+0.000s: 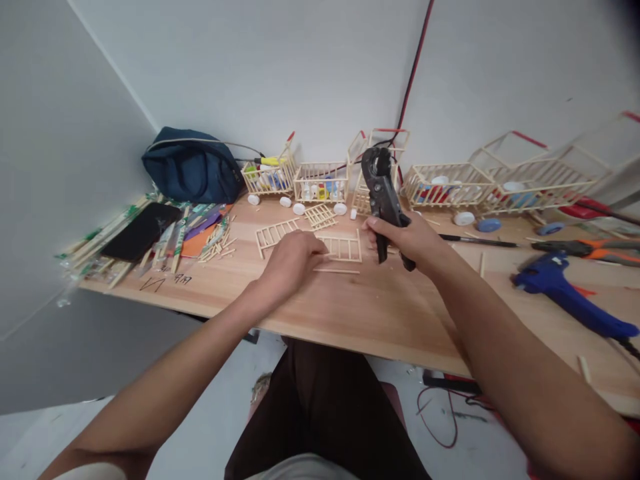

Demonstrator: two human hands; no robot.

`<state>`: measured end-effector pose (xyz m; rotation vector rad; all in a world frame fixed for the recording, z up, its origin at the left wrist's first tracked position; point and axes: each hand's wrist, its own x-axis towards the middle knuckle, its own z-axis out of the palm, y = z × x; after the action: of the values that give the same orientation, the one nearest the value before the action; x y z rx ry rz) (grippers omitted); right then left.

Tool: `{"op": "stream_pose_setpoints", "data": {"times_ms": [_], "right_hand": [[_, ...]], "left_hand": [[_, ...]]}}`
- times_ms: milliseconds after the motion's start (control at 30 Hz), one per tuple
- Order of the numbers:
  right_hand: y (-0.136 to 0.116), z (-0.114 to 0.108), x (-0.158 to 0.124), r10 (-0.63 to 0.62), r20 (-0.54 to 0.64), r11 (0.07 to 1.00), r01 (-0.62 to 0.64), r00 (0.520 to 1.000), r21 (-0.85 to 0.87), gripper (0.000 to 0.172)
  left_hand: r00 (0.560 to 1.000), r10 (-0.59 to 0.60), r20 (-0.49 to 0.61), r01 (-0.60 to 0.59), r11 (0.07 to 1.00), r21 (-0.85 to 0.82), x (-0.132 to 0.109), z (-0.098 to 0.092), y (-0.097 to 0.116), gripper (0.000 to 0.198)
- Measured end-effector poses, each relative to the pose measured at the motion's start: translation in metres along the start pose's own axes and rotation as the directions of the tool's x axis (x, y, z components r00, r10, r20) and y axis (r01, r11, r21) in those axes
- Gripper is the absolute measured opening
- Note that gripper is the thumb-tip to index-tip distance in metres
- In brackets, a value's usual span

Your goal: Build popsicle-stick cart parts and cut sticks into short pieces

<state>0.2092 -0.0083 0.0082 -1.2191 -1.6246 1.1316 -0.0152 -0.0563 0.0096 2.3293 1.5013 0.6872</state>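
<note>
Closest to us on the bench [350, 310] there's one blue glue gun [570, 297], way off to the right, with one pair of orange-handled pliers [565, 249] just past it. One loose stick [337, 271] lies right in front of us, near the frames. Our left grip [295, 257] is down with fingers bunched, covering part of the work; honestly can't tell if it's pinching anything. Our right grip [407, 237] is wrapped round one black cutter [385, 197], held up head-high.

We count three frames, all pale wood and ladder-like: the left frame [273, 237], slanted; the right frame [345, 249], squarer to us; and the back frame [320, 217], a tighter grid behind them. Over left, one dark phone [143, 232] sits on stick packs. Farthest back: one blue bag [200, 167], plus five carts [321, 183] by the wall, the cutter partly blocking the middle one.
</note>
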Motion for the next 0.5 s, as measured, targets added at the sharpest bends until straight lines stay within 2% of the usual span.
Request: {"op": "stream_pose_setpoints", "data": {"times_ms": [67, 133, 233, 300, 367, 400, 467, 500], "right_hand": [[0.003, -0.002, 0.001, 0.024, -0.007, 0.998, -0.024, 1.000, 0.055, 0.031], [0.002, -0.003, 0.001, 0.034, -0.008, 0.997, -0.034, 0.999, 0.065, 0.030], [0.000, -0.002, 0.001, 0.033, -0.011, 0.998, -0.032, 0.999, 0.057, 0.029], [0.000, -0.001, 0.000, 0.021, -0.003, 0.998, -0.021, 1.000, 0.057, 0.029], [0.001, -0.001, 0.000, 0.014, 0.002, 0.998, -0.014, 1.000, 0.056, 0.031], [0.002, -0.001, 0.000, 0.013, 0.004, 0.998, -0.013, 1.000, 0.056, 0.031], [0.002, -0.001, -0.001, 0.004, 0.015, 0.999, -0.005, 1.000, 0.052, 0.031], [0.002, 0.000, -0.002, -0.004, 0.033, 0.999, 0.003, 0.999, 0.052, 0.032]], "left_hand": [[0.996, 0.054, 0.066, -0.064, 0.983, 0.172, -0.002, 0.007, 0.004, 0.016], [0.991, 0.041, 0.124, -0.076, 0.954, 0.290, -0.004, 0.013, 0.011, 0.019], [0.986, 0.011, 0.167, -0.079, 0.912, 0.404, -0.008, 0.022, 0.023, 0.019], [0.986, 0.021, 0.164, -0.089, 0.903, 0.420, -0.011, 0.025, 0.028, 0.019], [0.993, 0.037, 0.109, -0.073, 0.936, 0.343, -0.013, 0.027, 0.027, 0.018], [0.998, 0.027, 0.065, -0.042, 0.968, 0.249, -0.013, 0.027, 0.024, 0.017], [0.996, -0.084, -0.008, 0.083, 0.994, -0.076, -0.012, 0.024, 0.018, 0.016], [0.986, -0.168, 0.004, 0.162, 0.946, -0.282, -0.011, 0.022, 0.015, 0.016]]}}
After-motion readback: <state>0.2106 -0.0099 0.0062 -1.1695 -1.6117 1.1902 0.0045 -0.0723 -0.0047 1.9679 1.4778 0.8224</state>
